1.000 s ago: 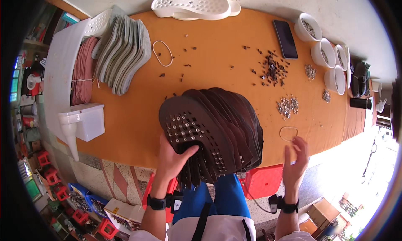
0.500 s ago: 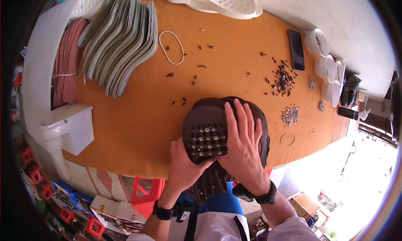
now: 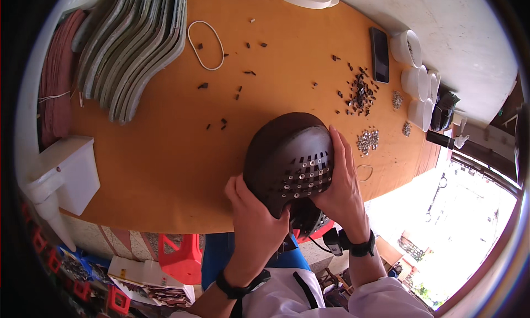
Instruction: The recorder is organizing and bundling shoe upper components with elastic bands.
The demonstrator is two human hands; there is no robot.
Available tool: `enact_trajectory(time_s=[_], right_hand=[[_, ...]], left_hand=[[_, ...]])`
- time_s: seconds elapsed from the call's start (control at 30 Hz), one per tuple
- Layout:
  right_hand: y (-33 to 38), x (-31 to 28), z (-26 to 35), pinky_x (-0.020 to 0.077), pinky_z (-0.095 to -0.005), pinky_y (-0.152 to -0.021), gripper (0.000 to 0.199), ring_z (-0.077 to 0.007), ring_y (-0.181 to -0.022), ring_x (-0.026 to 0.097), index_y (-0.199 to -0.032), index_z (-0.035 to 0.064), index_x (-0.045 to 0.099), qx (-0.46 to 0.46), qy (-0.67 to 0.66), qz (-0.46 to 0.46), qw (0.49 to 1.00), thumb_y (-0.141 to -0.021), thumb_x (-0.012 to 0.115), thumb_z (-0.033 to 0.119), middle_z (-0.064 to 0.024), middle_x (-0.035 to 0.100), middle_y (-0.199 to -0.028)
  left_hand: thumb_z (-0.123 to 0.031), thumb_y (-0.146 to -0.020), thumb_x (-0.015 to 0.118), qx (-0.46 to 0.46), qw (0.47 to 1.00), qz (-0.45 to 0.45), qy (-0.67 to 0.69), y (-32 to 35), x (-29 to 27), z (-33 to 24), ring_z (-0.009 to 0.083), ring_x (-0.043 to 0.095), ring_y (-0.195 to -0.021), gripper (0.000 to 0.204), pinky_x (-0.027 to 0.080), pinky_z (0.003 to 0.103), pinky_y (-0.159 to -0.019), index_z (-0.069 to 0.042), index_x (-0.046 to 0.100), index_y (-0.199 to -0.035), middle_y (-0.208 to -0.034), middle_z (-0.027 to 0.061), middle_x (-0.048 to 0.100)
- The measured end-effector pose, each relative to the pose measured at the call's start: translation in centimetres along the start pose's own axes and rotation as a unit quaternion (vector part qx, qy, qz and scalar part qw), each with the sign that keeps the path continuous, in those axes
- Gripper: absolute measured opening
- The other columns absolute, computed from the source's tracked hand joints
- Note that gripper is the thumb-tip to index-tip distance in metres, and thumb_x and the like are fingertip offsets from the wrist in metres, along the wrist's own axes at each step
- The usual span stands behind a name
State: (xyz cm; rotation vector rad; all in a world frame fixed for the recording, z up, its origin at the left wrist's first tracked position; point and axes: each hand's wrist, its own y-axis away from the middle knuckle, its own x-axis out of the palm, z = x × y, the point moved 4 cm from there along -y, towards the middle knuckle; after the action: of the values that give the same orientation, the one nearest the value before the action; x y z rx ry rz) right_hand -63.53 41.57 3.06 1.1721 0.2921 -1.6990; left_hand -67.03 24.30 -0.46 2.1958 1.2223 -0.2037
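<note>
A stack of dark brown-black shoe-upper pieces (image 3: 301,147) is held over the front edge of the table. The top piece is smooth and rounded at the far end, with rows of slots and round metal studs on its right part. My left hand (image 3: 256,221) grips its near left edge, thumb pressed on the near side. Round the right edge wraps my right hand (image 3: 343,185), its fingertips reaching up along that side. More studded dark layers hang beneath, between my wrists. Both hands are closed on the stack; the undersides and some fingers are hidden.
Small black bits (image 3: 361,91) and silver studs (image 3: 368,141) lie in piles on the orange table (image 3: 154,169). At the right are a phone (image 3: 379,54) and white cups (image 3: 415,83). Grey curved sheets (image 3: 132,47), pink pieces (image 3: 58,80) and a white bin (image 3: 77,174) stand left.
My right hand has gone from lying flat on top to gripping the right edge. The stack has turned and tilted, exposing more of its smooth top. The whole view has shifted slightly.
</note>
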Motion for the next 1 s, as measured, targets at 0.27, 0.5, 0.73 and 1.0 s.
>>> enact_trajectory(time_s=[0.27, 0.5, 0.73, 1.0], right_hand=[[0.8, -0.7, -3.9, 0.047, -0.0474, -0.105, 0.101, -0.0457, -0.128, 0.055, -0.158, 0.0059, 0.023, 0.063, -0.078, 0.035, 0.994, -0.073, 0.076, 0.002, -0.0284, 0.051, -0.14], [2.7, -3.0, -5.9, 0.0372, -0.0471, -0.115, 0.118, -0.046, -0.144, 0.037, -0.16, 0.0025, 0.012, 0.065, -0.042, -0.002, 0.997, -0.068, 0.086, 0.005, -0.0298, 0.033, -0.156], [-0.1, -6.0, 2.1, 0.0253, -0.0607, -0.121, 0.106, -0.0423, -0.15, 0.028, -0.151, 0.007, 0.041, -0.261, 0.141, 0.13, 0.946, -0.058, 0.091, 0.014, -0.0216, 0.032, -0.159], [-3.0, -4.0, 2.5, 0.0307, -0.0616, -0.118, 0.081, -0.0405, -0.141, 0.043, -0.134, 0.0121, 0.059, -0.305, 0.113, 0.215, 0.921, -0.059, 0.088, 0.008, -0.0155, 0.048, -0.145]], left_hand=[[-0.011, -0.068, 0.087, 0.002, 0.994, -0.011, -0.112, 2.1, 3.0, -1.7, 0.0509, 0.049, -0.128, 0.108, 0.043, 0.051, -0.107, 0.013, 0.02, -0.149, -0.141, 0.0353, 0.041], [-0.015, -0.069, 0.088, 0.079, 0.991, -0.098, -0.054, 3.5, 6.0, -1.9, 0.0487, 0.045, -0.135, 0.106, 0.04, 0.051, -0.11, 0.013, 0.024, -0.15, -0.149, 0.0338, 0.038], [-0.013, -0.067, 0.089, 0.075, 0.985, -0.144, -0.058, 4.2, 5.9, -1.9, 0.0487, 0.048, -0.13, 0.108, 0.04, 0.051, -0.111, 0.011, 0.024, -0.15, -0.146, 0.0321, 0.04], [-0.015, -0.072, 0.09, 0.078, 0.987, -0.131, 0.042, 7.8, 2.0, 0.3, 0.0414, 0.048, -0.13, 0.084, 0.042, 0.048, -0.108, 0.002, 0.04, -0.138, -0.14, 0.0267, 0.045]])
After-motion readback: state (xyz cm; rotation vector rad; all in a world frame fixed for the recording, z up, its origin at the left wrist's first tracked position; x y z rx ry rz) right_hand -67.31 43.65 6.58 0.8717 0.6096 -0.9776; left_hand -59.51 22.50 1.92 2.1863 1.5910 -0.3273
